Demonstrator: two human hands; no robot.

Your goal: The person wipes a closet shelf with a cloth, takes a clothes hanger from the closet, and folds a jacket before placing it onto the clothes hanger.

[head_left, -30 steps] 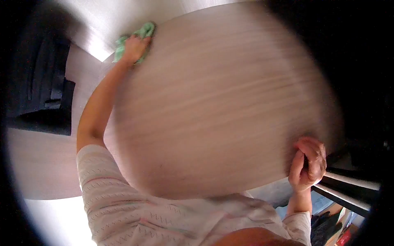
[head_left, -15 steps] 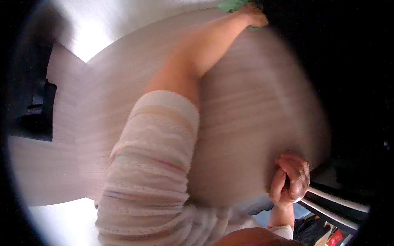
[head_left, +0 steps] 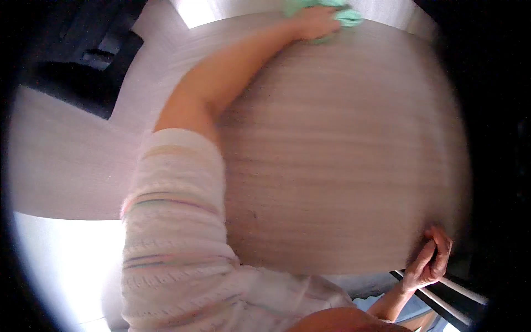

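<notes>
A green cloth (head_left: 349, 17) lies under my left hand (head_left: 316, 23) at the far edge of the wood-grain tabletop (head_left: 337, 144). My left arm stretches over the surface, and the fingers are closed on the cloth, a little blurred. Near the right front corner rests my right hand (head_left: 431, 259), its fingers curled towards the thumb around a dark gap, with no object visible in it.
A black object (head_left: 83, 72), too dark to identify, stands on the adjoining surface at the upper left. Below the right front edge are dark rails (head_left: 451, 296) and a light blue item (head_left: 376, 300). Dark areas border the right side.
My left hand first swept the cloth right along the far edge; now it appears slightly further left in view. The view has shifted and turned. My right hand stays curled near the corner.
</notes>
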